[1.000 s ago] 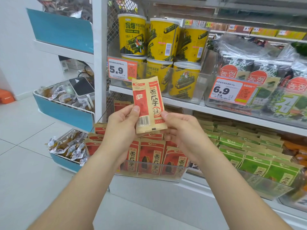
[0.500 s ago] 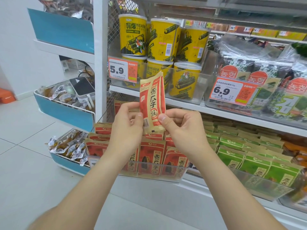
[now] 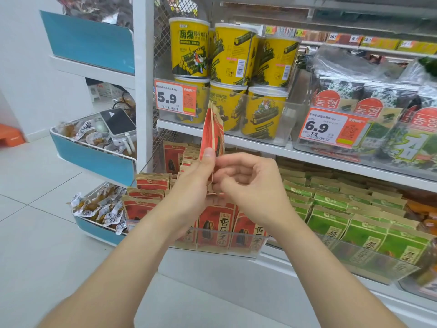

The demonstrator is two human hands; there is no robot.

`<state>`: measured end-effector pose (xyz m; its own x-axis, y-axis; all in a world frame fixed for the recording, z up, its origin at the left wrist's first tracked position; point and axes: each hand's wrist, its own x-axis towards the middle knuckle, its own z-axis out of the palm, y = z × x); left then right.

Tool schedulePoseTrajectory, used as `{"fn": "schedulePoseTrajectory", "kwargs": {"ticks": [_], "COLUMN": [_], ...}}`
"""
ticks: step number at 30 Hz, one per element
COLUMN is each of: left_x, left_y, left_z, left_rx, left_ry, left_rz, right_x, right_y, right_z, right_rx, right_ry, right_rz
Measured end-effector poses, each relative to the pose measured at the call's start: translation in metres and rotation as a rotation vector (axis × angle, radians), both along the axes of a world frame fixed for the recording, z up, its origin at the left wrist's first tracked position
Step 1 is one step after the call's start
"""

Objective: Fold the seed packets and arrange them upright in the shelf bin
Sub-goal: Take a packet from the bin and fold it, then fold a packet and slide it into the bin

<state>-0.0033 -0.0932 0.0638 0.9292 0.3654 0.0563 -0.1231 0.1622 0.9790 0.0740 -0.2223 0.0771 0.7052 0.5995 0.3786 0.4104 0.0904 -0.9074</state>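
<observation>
So — seed packet [image 3: 212, 131] upright, lower end pinched by fingers [image 3: 209, 159] of left hand [image 3: 191, 185], right hand [image 3: 250, 183].

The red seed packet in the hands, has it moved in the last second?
Yes. The red seed packet has swung from face-on to nearly edge-on, its top a little higher beside the 5.9 price tag.

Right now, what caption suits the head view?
Left hand and right hand pinch a red seed packet upright above the clear bin.
</observation>
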Motion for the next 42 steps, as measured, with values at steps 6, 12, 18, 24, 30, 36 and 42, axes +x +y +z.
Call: {"fn": "schedulePoseTrajectory", "kwargs": {"ticks": [6, 12, 18, 24, 30, 36, 42], "left_x": [-0.001, -0.004, -0.008, -0.009, -0.009, -0.005, -0.007], "left_y": [0.005, 0.008, 0.012, 0.012, 0.01, 0.007, 0.003], "left_z": [0.003, 0.007, 0.009, 0.005, 0.007, 0.006, 0.008], "left_rx": [-0.248, -0.233, -0.188, -0.184, -0.089, -0.04, 0.107], "left_ry": [-0.1, -0.067, -0.028, 0.026, 0.044, 0.087, 0.098], "left_rz": [-0.107, -0.167, -0.103, -0.097, -0.119, 0.046, 0.144], "right_x": [0.002, 0.007, 0.012, 0.015, 0.013, 0.009, 0.01], "right_y": [-0.004, -0.003, -0.004, -0.005, -0.01, -0.012, -0.004], "right_z": [-0.001, 0.0, 0.002, 0.0, 0.001, -0.003, 0.002], "right_rx": [-0.08, -0.064, 0.018, -0.061, -0.204, -0.405, -0.075], "right_ry": [0.036, 0.013, 0.042, 0.065, 0.013, -0.049, 0.095], "right_rz": [0.103, 0.065, 0.016, 0.081, 0.18, 0.336, -0.008]}}
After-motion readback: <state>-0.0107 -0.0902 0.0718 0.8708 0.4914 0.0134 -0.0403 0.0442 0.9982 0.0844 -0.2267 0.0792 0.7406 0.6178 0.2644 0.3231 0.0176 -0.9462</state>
